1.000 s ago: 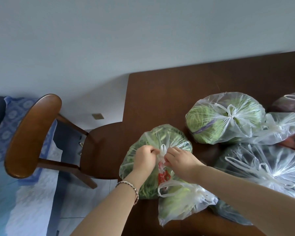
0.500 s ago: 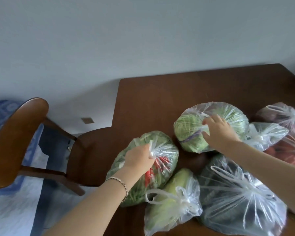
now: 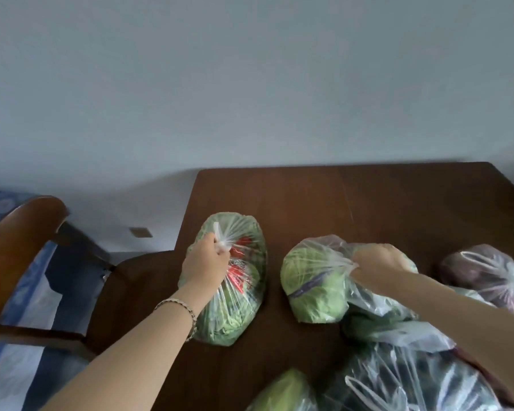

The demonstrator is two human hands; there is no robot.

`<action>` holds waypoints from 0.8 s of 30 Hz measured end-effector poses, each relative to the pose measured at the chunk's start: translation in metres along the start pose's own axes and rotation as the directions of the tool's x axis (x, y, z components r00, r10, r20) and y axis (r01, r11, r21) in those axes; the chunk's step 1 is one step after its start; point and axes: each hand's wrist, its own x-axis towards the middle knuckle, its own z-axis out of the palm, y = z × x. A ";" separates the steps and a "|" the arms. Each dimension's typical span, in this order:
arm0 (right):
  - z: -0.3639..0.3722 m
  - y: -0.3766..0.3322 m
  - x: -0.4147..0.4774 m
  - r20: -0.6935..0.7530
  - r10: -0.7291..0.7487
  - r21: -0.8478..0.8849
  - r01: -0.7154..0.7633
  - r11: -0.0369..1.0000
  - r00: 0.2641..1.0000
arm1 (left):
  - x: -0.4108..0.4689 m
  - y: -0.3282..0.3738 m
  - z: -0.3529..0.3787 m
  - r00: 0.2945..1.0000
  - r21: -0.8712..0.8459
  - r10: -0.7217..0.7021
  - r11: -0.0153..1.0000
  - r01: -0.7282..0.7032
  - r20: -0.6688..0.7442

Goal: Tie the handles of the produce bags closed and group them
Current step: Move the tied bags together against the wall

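My left hand (image 3: 204, 266) grips the knotted handles of a clear bag of green and red vegetables (image 3: 235, 307) near the left edge of the brown table (image 3: 353, 200). To its right, my right hand (image 3: 379, 264) grips the bunched top of the cabbage bag (image 3: 312, 286). A tied bag of leafy greens (image 3: 398, 324) lies under my right forearm. A tied bag of dark reddish produce (image 3: 493, 274) sits at the far right. At the bottom lie a pale green produce bag (image 3: 282, 393) and a large tied bag of dark vegetables (image 3: 413, 384).
A wooden chair (image 3: 21, 247) stands left of the table, its seat (image 3: 140, 286) tucked against the table edge. A blue patterned cloth (image 3: 0, 203) lies behind it. A grey wall (image 3: 250, 84) runs behind the table.
My left hand has carried the green and red vegetable bag further onto the table. My right hand has closed on the cabbage bag's top. The camera has tilted upward.
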 end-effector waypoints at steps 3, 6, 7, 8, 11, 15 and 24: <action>-0.013 -0.002 0.030 0.023 0.109 0.220 -0.112 0.969 0.994 | 0.033 0.008 -0.003 0.997 -0.056 -0.042 0.998 0.039 -0.067; -0.023 -0.011 0.068 0.035 0.222 0.398 -0.217 0.891 0.974 | 0.078 0.013 -0.008 0.992 -0.083 -0.065 0.995 0.056 -0.109; -0.028 -0.015 0.084 0.052 0.251 0.462 -0.246 0.852 0.967 | 0.097 0.014 -0.009 0.992 -0.084 -0.067 0.995 0.058 -0.109; -0.030 -0.020 0.097 0.052 0.268 0.520 -0.255 0.815 0.962 | 0.112 0.013 -0.009 0.993 -0.071 -0.066 0.996 0.059 -0.099; -0.040 -0.041 0.127 0.036 0.284 0.615 -0.245 0.749 0.958 | 0.144 0.017 -0.004 0.996 -0.077 -0.052 0.996 0.046 -0.070; -0.054 -0.077 0.180 0.032 0.288 0.737 -0.217 0.640 0.957 | 0.182 0.025 0.006 0.995 -0.142 -0.087 0.987 0.080 -0.042; -0.070 -0.129 0.268 -0.064 0.300 0.820 -0.121 0.560 0.952 | 0.221 0.017 0.028 0.997 -0.066 -0.065 0.996 0.063 -0.032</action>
